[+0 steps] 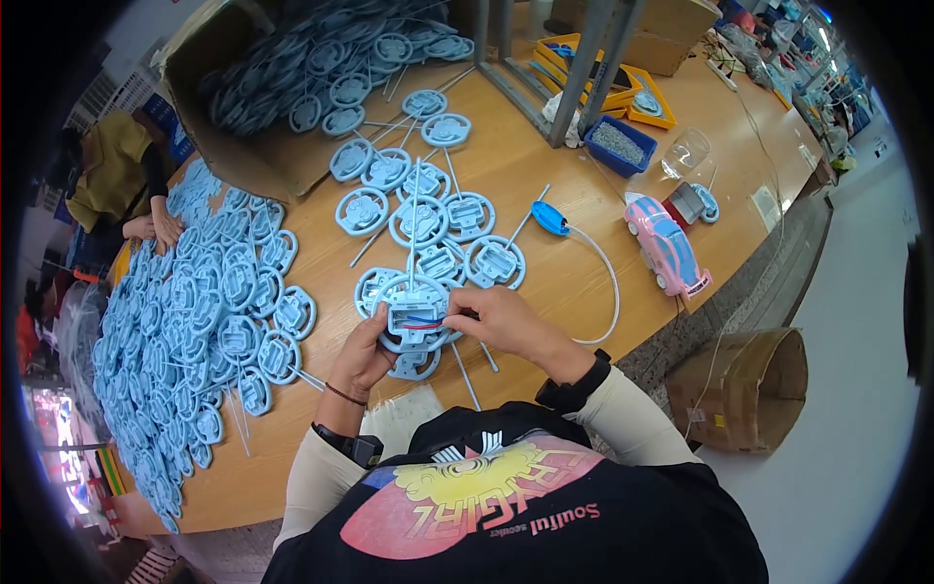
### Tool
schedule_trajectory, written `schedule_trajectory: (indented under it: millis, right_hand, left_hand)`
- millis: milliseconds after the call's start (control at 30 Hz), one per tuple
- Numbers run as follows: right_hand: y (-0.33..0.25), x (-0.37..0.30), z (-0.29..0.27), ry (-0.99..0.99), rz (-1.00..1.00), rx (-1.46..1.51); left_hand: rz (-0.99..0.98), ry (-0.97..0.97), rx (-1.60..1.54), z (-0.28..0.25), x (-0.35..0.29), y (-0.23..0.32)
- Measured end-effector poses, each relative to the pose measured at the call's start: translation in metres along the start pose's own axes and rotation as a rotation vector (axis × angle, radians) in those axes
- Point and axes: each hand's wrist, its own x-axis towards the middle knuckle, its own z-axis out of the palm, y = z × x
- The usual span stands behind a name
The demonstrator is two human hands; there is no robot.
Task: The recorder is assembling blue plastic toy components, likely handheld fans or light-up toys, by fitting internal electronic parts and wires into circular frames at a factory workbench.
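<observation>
Nearest is the wearer's black printed shirt (603, 526), with pale sleeves and a dark band on each wrist. Just ahead, over the wooden table (574, 292), the left hand (360, 360) holds a pale blue toy steering wheel (407, 304) by its left side, thumb over the rim. The right hand (501, 321) is narrow, thumb and fingers pinched at the right-hand ends of red and blue wires (420, 326) that lie across the wheel's open rectangular recess; whether it grips both cannot be told. A straight rod (411, 258) points away from the held wheel, and more such wheels lie under and just beyond it. On the floor at the right stands an open cardboard box (739, 389). To the left spreads a large heap of wheels (185, 321). Past the right hand lies a blue oval piece (551, 219) with a curving white tube (613, 277), and farther right a pink toy car (666, 243). Beyond are a clear cup (686, 153), a blue bin (621, 146) of small grey pieces, a metal stand (559, 112) and yellow trays (650, 102). At the far left, a co-worker (112, 175) has both hands at the heap's edge; a large carton (190, 88) full of wheels lies tipped toward the table.
</observation>
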Motion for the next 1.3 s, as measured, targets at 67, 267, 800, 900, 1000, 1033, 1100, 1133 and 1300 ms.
schedule_trajectory:
  millis: [67,267,800,900,1000,1033,1100,1133,1300]
  right_hand:
    - [-0.002,-0.001,0.004,-0.009,-0.004,-0.004]
    - [0.005,0.0,0.02,-0.038,0.004,-0.029]
    - [0.029,-0.006,-0.009,0.163,0.236,0.252]
    - [0.031,-0.008,-0.005,0.147,0.22,0.266]
    - [0.031,-0.012,-0.007,0.17,0.204,0.258]
    - [0.031,-0.013,-0.007,0.207,0.203,0.273]
    - [0.029,-0.014,-0.007,0.242,0.199,0.29]
    - [0.026,-0.015,-0.008,0.235,0.198,0.309]
    - [-0.002,-0.022,-0.015,0.191,0.15,0.26]
  left_hand:
    - [-0.001,-0.022,-0.053,-0.004,-0.003,-0.004]
    - [0.027,0.027,-0.053,-0.02,-0.011,-0.009]
    - [0.327,0.155,1.3,-0.03,0.017,0.032]
    - [0.674,-0.09,2.141,-0.01,0.032,0.008]
    - [0.786,-0.306,2.306,-0.014,0.045,0.002]
    - [0.786,-0.307,2.307,-0.015,0.047,0.006]
    - [0.833,-0.438,2.266,-0.017,0.051,0.014]
    - [0.83,-0.441,2.267,-0.018,0.053,0.019]
    - [0.821,-0.128,1.907,-0.029,0.049,0.039]
